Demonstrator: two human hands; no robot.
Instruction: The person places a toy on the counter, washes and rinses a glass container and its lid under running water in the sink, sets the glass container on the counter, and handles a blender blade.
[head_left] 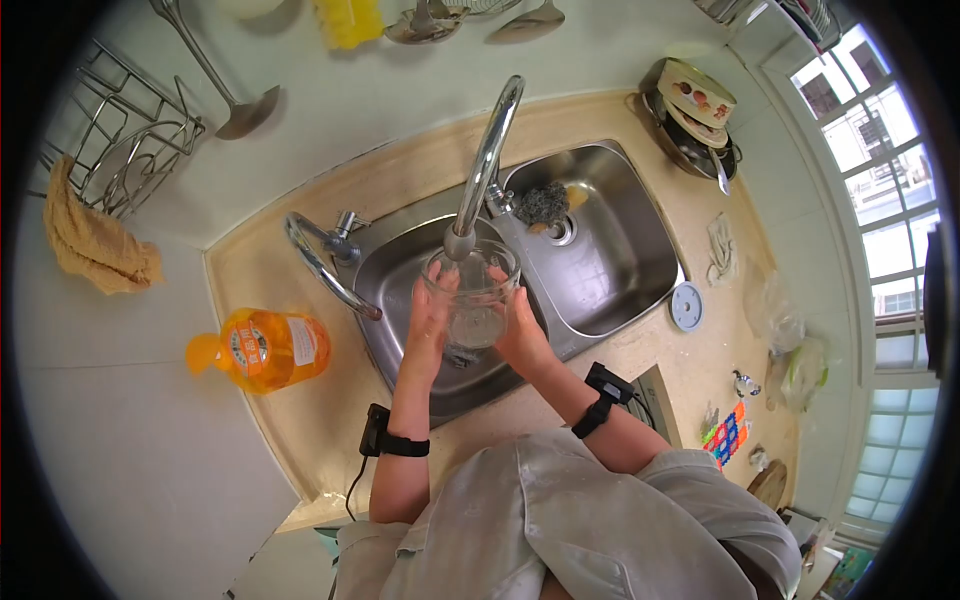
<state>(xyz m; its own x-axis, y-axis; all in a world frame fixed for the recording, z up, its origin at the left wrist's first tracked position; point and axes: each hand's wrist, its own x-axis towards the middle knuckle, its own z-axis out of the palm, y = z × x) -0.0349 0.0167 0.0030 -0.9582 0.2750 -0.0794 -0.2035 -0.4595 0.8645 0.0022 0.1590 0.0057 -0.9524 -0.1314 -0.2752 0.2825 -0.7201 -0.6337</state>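
Between my two hands is a clear glass bowl (pixel 478 322), held over the left sink basin (pixel 385 275). My left hand (pixel 432 308) wraps its left side and my right hand (pixel 515 325) grips its right side. Some fingers show through the glass. Right above the bowl's rim hangs the spout end of the tall chrome faucet (pixel 488 150). Whether water runs from it, I cannot tell. Below the bowl, the drain of the left basin is partly hidden.
A second, curved tap (pixel 325 265) stands left of the basin, near an orange soap bottle (pixel 275 350). In the right basin (pixel 620 260) lies a steel-wool scrubber (pixel 543 204). Pots (pixel 690 135) sit at the back right; a grey drain cover (pixel 686 306) lies on the counter.
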